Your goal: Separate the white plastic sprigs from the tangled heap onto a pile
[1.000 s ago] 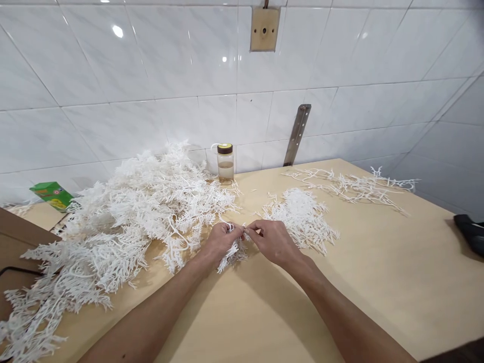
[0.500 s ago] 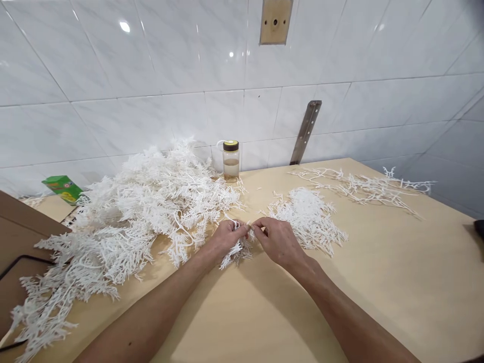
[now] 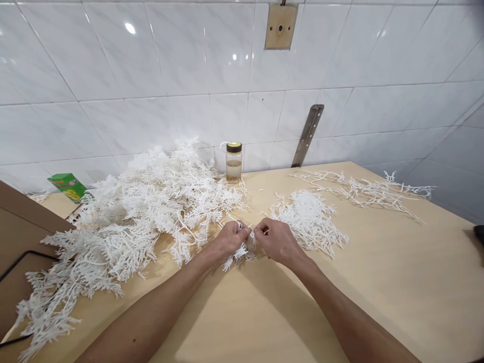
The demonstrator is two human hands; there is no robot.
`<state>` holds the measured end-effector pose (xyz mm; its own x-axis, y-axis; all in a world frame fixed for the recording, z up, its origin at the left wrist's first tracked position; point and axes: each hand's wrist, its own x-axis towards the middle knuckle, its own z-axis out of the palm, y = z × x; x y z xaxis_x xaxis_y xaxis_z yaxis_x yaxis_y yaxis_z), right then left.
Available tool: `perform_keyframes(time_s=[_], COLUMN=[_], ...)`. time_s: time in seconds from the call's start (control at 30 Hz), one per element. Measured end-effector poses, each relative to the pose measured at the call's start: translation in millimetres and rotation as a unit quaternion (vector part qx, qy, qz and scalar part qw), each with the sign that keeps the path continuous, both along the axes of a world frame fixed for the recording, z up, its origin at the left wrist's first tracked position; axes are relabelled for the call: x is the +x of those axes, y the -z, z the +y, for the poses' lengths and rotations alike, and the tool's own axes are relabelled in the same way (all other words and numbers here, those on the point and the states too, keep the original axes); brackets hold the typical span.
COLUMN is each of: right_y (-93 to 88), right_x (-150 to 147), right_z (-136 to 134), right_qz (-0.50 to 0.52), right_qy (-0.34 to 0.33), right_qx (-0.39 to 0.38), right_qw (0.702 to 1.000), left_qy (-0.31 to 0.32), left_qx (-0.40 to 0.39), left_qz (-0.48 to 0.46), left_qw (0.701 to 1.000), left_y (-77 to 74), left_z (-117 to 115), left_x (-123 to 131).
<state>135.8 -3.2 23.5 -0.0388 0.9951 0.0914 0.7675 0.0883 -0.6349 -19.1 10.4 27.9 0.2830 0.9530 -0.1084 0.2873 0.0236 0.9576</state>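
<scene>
My left hand (image 3: 229, 238) and my right hand (image 3: 277, 239) meet at the middle of the wooden table (image 3: 378, 282), both pinched on a small white plastic sprig (image 3: 238, 254) that hangs below the fingers. Left of my hands lies a big heap of white plastic branches (image 3: 143, 206). Just right of my right hand sits a smaller pile of white sprigs (image 3: 308, 217). Further back right, thin bare white stems (image 3: 363, 189) are scattered.
A small jar with a dark lid (image 3: 234, 161) stands against the tiled wall. A green carton (image 3: 68, 185) lies at the far left. A brown cardboard box (image 3: 18, 242) is at the left edge, a dark object (image 3: 479, 234) at the right edge.
My hands stay pinched together on the sprig, fingers shifting slightly. The view has drifted a little, so everything sits slightly right and lower than before.
</scene>
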Motion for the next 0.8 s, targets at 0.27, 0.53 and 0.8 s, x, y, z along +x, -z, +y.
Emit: perform_keyframes(time_s=[0.27, 0.53, 0.8], right_y=[8.5, 9.8, 3.0], right_x=[6.9, 12.8, 10.5], right_z=[3.7, 3.1, -2.6], right_qz=[-0.015, -0.033, -0.089], right_qy=[-0.054, -0.099, -0.122], right_qx=[0.119, 0.168, 0.147], right_qw=[0.991, 0.98, 0.978], left_qy=[0.016, 0.016, 0.032], left_qx=[-0.085, -0.039, -0.06], left_qz=[-0.098, -0.08, -0.057], left_qw=[0.991, 0.996, 0.996], left_y=[7.9, -6.9, -3.6], left_z=[2.3, 0.2, 1.6], left_x=[-2.0, -3.9, -5.0])
